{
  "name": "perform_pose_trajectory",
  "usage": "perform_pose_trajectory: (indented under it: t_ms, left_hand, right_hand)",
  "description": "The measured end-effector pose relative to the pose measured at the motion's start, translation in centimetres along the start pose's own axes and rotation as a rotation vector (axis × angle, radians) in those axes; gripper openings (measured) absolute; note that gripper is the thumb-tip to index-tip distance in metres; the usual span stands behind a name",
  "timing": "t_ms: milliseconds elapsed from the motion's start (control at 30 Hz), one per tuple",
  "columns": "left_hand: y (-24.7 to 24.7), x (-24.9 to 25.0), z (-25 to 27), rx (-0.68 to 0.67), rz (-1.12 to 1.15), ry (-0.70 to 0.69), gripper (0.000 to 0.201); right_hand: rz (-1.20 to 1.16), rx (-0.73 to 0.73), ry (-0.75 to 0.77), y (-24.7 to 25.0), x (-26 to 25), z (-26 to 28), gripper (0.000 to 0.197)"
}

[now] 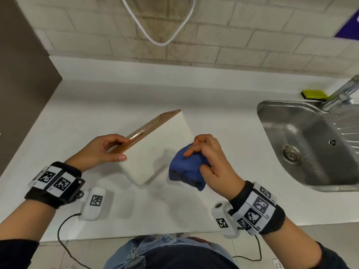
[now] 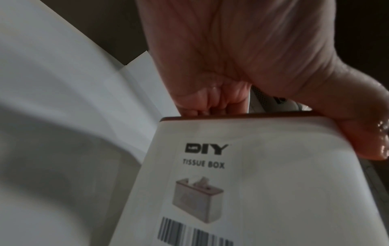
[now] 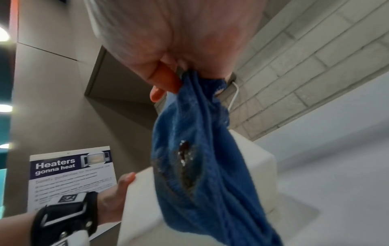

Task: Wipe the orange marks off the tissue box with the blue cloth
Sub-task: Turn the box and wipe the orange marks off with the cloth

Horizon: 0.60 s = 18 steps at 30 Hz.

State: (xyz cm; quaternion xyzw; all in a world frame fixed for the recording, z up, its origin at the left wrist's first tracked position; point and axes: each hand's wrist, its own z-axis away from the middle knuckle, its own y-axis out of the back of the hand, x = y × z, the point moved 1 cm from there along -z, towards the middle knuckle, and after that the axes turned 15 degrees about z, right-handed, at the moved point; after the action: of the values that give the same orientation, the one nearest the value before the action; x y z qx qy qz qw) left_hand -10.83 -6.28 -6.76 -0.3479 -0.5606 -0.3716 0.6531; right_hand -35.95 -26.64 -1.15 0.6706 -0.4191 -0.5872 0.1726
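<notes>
A white tissue box (image 1: 161,148) with a brown lid stands tilted on the white counter. Orange smears (image 1: 153,123) run along the lid. My left hand (image 1: 108,150) grips the box's near top corner, fingers over the lid and thumb on the white side. The left wrist view shows the box's label (image 2: 210,166) under my left hand (image 2: 231,83). My right hand (image 1: 206,154) holds the bunched blue cloth (image 1: 186,169) in the air just right of the box, apart from it. In the right wrist view the cloth (image 3: 200,158) hangs from my right hand (image 3: 168,66) and carries a dark wet stain (image 3: 186,156).
A steel sink (image 1: 303,144) with a tap (image 1: 342,94) lies at the right, a yellow-green sponge (image 1: 314,94) behind it. A tiled wall with a white cable (image 1: 159,35) backs the counter. A dark cabinet (image 1: 23,74) stands at the left.
</notes>
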Motion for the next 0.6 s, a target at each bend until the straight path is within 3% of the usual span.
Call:
perform_pose_trajectory:
  t_ms: [133,233,300,400,467,533,600]
  left_hand:
    - [-0.1,0.1,0.1,-0.002,0.000,0.002,0.051]
    - [-0.1,0.1,0.1,0.007,0.004,0.011,0.052]
    - [-0.1,0.0,0.1,0.006,0.004,0.013,0.052]
    - [-0.1,0.0,0.1,0.001,-0.003,0.011,0.051]
    - [-0.1,0.0,0.2,-0.002,-0.002,0.006,0.051]
    - [0.0,-0.1,0.2,-0.003,-0.003,0.006,0.055]
    - [0.0,-0.1,0.2,0.000,-0.006,0.010,0.053]
  right_hand:
    - [0.066,0.116,-0.038,1.5,2.1,0.4,0.058]
    - [0.236,0.181,-0.090,2.1,5.3,0.2,0.045]
    - [0.365,0.044,-0.087,1.2,7.2,0.6,0.038]
    - [0.518,-0.273,0.096,-1.5,8.9,3.4,0.041]
    - [0.518,-0.325,0.165,-1.6,9.1,5.1,0.040]
    - [0.476,-0.162,0.128,-0.8,9.2,5.6,0.036]
    - [0.424,0.058,-0.052,0.2,9.5,4.9,0.035]
